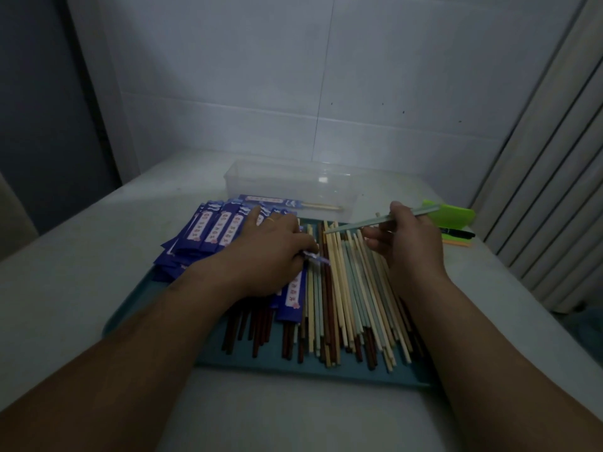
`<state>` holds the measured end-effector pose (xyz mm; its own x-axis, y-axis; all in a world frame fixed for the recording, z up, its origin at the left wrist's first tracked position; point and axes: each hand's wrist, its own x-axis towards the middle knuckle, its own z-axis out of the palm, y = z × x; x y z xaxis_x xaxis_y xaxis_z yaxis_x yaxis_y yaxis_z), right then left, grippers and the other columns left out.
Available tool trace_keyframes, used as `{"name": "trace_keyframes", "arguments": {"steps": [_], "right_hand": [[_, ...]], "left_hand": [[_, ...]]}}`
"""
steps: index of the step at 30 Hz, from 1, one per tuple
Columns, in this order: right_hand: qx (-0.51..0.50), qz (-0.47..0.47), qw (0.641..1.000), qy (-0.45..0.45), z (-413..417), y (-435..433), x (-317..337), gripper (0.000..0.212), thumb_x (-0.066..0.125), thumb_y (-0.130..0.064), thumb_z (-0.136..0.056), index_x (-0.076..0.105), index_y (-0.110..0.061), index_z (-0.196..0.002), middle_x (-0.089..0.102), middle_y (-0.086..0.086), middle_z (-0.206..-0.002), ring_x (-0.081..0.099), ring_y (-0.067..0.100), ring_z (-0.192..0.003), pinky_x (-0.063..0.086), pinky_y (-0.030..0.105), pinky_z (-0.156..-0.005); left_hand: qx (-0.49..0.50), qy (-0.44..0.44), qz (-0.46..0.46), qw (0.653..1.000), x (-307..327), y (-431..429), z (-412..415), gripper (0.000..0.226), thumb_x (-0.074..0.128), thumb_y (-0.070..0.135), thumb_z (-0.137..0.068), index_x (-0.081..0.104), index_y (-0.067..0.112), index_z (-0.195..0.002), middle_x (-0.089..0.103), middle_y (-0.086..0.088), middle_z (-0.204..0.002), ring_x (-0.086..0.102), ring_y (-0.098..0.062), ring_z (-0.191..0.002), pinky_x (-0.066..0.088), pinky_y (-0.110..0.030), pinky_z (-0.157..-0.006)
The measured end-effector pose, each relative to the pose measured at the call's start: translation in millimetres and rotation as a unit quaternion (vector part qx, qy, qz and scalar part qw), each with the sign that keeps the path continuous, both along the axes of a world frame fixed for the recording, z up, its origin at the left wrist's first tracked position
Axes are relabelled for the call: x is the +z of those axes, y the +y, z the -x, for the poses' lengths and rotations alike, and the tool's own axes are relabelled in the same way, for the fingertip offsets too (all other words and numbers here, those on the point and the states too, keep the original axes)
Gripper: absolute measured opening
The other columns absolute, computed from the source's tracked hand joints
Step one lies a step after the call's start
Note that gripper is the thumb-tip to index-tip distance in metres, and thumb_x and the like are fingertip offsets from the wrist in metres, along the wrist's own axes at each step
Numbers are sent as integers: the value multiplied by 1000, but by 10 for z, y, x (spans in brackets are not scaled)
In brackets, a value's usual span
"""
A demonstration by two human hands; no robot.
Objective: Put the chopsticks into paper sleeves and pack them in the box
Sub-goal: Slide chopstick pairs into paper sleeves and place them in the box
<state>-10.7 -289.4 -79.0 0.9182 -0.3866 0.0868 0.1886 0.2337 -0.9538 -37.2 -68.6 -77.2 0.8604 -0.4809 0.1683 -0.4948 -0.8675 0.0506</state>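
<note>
**Paper and wood: sleeve [293, 293] in the left hand [270, 246], green chopsticks [355, 224] in the right hand [406, 246]**

The right hand hovered over the far right part of a teal tray [287, 370]. Its thumb and fingers were curled round the green chopsticks, nearer their right ends. The sticks lay almost level in the air, their free ends pointing left toward the other hand, clear of the pile below.

The left hand lay palm down over the middle of the tray. Its fingertips were curled in, pinching the crumpled far end of the sleeve. This was a blue one with a white printed strip, lying on the tray among dark sticks.

To its left sat a stack of sleeves [212, 230] of the same blue, fanned out and overhanging the tray's left edge. To its right the loose chopsticks [355, 301] lay side by side, pale wood, dark brown and pale green, running from near to far.

Beyond the tray stood a clear plastic box [293, 182]. One sleeved pair [267, 200] appeared to lie inside it, seen through the wall, with bare wooden tips sticking out to the right.

A green plastic piece [456, 216], a black marker [456, 234] and an orange pad [456, 244] lay at the right, on the white table [81, 272].
</note>
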Motion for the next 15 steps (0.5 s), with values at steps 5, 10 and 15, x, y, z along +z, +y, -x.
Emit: {"name": "trace_keyframes", "arguments": {"steps": [5, 10, 15], "right_hand": [[10, -99, 995, 15, -7, -62, 15, 11, 59, -23, -102, 59, -13, -99, 60, 7, -78, 71, 20, -57, 51, 24, -46], [44, -150, 988, 11, 21, -85, 52, 13, 59, -25, -103, 59, -14, -97, 64, 6, -78, 72, 17, -60, 53, 23, -48], [60, -113, 992, -4, 4, -24, 48, 13, 58, -24, -104, 58, -12, -99, 61, 4, -71, 71, 18, -57, 53, 24, -46]], "left_hand": [[13, -80, 152, 985, 74, 25, 42, 11, 44, 32, -106, 51, 26, -98, 61, 4, -90, 60, -19, -81, 50, -40, -74], [28, -28, 182, 983, 117, 19, 106, 41, 34, 64, -101, 52, 32, -121, 63, 7, -114, 61, -14, -99, 51, -41, -84], [24, -28, 161, 986, 119, 50, 109, 37, 42, 54, -104, 51, 32, -132, 61, 5, -129, 57, -16, -115, 45, -43, -99]]}}
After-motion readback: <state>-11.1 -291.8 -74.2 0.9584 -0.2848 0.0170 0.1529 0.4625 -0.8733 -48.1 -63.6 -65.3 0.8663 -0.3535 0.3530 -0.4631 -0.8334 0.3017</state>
